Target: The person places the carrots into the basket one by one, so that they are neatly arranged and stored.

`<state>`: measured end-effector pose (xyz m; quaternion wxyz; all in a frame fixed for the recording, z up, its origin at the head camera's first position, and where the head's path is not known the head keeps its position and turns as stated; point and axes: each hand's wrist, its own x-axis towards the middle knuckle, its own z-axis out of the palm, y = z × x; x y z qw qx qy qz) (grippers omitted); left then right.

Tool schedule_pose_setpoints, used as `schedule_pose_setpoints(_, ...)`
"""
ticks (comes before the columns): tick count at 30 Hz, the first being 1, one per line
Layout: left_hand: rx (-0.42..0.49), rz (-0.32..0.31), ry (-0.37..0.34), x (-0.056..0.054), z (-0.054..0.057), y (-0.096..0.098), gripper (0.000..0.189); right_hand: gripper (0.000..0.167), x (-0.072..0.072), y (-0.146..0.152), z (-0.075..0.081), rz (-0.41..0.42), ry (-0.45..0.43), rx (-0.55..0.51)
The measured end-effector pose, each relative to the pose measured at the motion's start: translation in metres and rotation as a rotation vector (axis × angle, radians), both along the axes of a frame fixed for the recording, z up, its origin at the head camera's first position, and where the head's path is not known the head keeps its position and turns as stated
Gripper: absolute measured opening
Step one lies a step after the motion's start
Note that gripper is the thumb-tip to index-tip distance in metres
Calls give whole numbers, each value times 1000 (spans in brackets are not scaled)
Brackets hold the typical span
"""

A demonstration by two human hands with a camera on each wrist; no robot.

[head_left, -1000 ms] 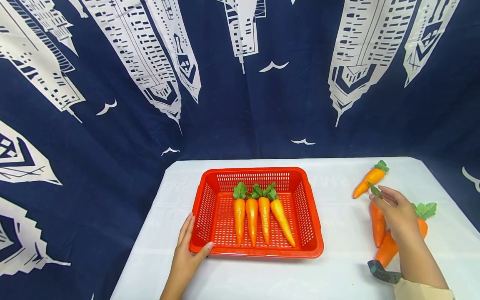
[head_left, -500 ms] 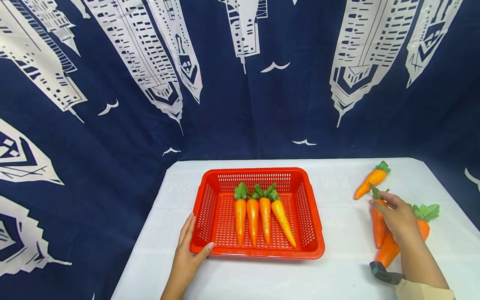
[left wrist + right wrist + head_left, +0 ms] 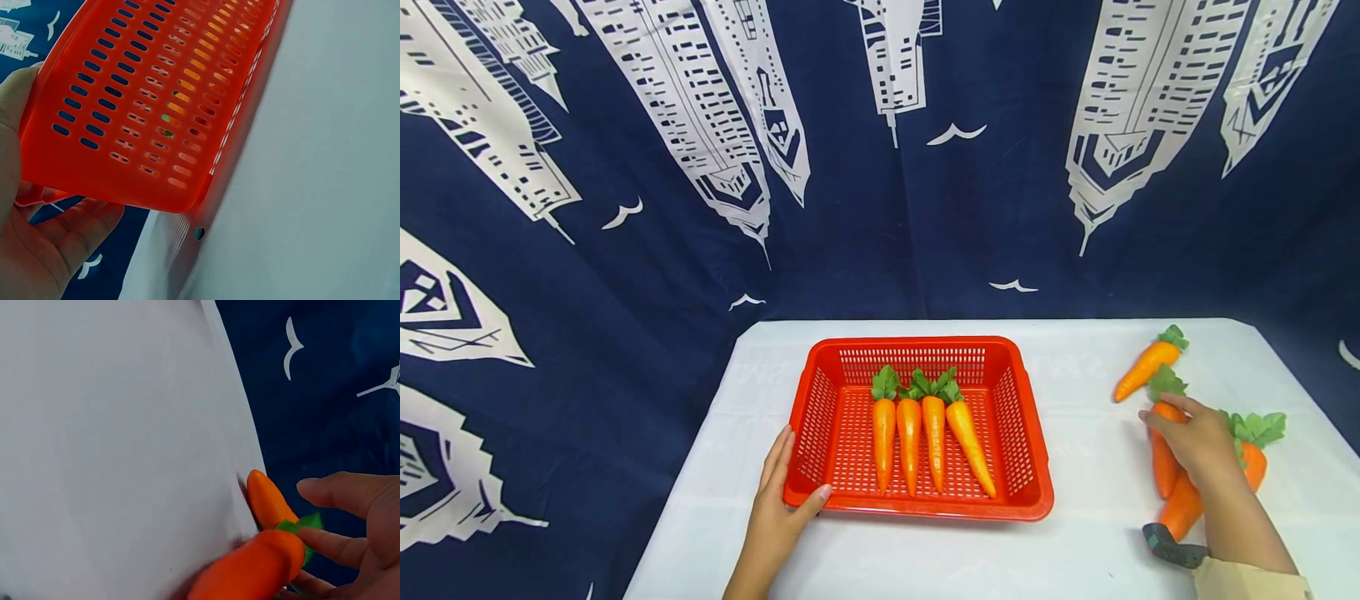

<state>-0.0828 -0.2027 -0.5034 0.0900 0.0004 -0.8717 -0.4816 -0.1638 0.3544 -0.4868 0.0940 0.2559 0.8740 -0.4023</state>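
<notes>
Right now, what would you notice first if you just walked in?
A bright red basket sits mid-table with four carrots lined up inside, and the left hand holds its near corner. To the right, the right hand grips one of three loose carrots. Behind hangs a navy curtain printed with white skyscrapers.

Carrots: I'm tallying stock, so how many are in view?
7. Four lie side by side in the basket. Three are on the table: one far right, two under the right hand. More may be hidden.
</notes>
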Motion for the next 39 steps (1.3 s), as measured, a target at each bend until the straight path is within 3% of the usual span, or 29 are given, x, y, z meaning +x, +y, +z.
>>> schedule_pose_setpoints(8, 8, 1, -4, 0, 0, 1, 94, 82, 0, 2, -1, 41, -14, 11)
schedule_pose_setpoints(23, 3, -5, -14, 0, 1, 2, 94, 73, 3, 2, -3, -2, 138, -51)
schedule_pose_setpoints(39, 32, -5, -19, 0, 1, 1, 94, 76, 2, -19, 29, 50, 221, -148)
